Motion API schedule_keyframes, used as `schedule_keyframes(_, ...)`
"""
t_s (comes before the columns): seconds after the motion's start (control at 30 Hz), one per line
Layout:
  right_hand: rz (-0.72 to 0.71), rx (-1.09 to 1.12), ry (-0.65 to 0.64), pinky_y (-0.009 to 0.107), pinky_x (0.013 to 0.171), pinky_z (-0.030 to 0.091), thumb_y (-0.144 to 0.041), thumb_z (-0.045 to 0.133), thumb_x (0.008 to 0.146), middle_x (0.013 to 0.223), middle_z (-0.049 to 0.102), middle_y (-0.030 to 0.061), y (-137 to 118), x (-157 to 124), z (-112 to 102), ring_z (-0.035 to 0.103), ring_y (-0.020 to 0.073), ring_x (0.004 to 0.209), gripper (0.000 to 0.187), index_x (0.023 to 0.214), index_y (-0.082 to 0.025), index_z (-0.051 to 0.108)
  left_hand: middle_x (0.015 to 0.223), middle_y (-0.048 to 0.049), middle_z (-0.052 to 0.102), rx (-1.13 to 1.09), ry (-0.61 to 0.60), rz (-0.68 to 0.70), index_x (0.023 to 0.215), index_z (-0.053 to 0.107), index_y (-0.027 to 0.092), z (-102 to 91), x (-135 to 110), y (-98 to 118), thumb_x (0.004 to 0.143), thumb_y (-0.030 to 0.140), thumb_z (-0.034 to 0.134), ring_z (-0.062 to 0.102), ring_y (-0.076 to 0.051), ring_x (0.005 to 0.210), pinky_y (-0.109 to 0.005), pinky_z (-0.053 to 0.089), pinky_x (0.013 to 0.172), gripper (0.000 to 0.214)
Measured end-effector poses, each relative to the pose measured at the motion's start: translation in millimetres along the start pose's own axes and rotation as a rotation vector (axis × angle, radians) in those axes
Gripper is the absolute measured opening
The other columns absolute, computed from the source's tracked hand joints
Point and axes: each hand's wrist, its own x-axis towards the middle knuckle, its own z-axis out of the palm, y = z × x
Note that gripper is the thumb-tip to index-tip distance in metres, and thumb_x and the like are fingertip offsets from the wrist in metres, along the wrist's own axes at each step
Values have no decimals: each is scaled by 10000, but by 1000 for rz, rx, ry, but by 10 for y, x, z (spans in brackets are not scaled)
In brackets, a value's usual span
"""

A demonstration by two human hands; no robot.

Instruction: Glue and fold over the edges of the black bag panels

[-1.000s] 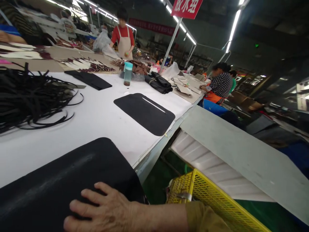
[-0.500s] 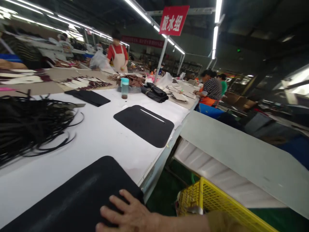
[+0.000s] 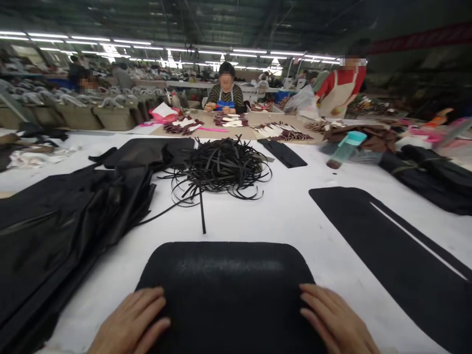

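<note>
In front of me a black, leather-like panel with rounded far corners lies on the white table covering. My left hand rests at its left edge, the fingers stretched out over the surface. At the opposite edge, my right hand touches the panel in the same way, fingers extended. Neither hand is closed around anything. The panel's near end is cut off by the bottom of the view. Beyond it sits a tangled heap of thin black strips, one strip pointing towards me.
On the right lies another black panel with a narrow white slot. Draped black material covers the left side. A teal-lidded bottle and folded black bundles stand farther right. Across the table sits a co-worker; another person stands at right.
The view has swung left from the table's right end and yellow crate to face straight across. Both hands now show on the panel; earlier only one hand was visible, spread on it.
</note>
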Motion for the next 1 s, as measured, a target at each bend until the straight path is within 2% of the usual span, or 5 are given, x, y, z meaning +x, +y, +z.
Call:
schedule_keyframes(0.17,224,95,-66,404,858,499,-303,431,900,1113,642,70,115,667,373,598,239,993,266,1041,-212,637,1079,-48,657,-137,-227,-259,988,635,225,79,701,-286,879,292,422,581,-215,1029,-363,455,922,249)
schedule_keyframes(0.37,252,280,-338,381,964,399,-251,493,871,1250,549,85,-243,1366,632,511,237,1116,306,1164,-199,568,1089,-45,606,-244,-355,-209,1034,600,215,325,1177,-237,822,191,496,542,-193,1002,-326,446,897,237)
schedule_keyframes(0.73,228,400,-497,290,692,403,-235,628,798,726,592,-9,-529,1753,803,541,180,751,34,782,-226,600,914,-48,556,-355,-418,-195,888,597,203,419,1354,-70,862,178,423,486,-208,877,-361,412,809,178)
schedule_keyframes(0.9,197,485,-467,251,737,390,-215,587,840,850,578,-26,-501,1804,712,531,143,821,121,724,-228,554,1062,-40,572,-464,-417,-201,1092,536,210,413,1389,-60,893,268,441,503,-169,974,-292,393,880,229)
schedule_keyframes(1.0,190,518,-401,226,729,394,-207,546,870,897,577,-25,-498,1815,701,540,121,807,128,743,-226,538,911,-17,623,-492,-456,-217,1017,586,225,446,1437,-96,873,352,488,550,-167,843,-277,418,775,215)
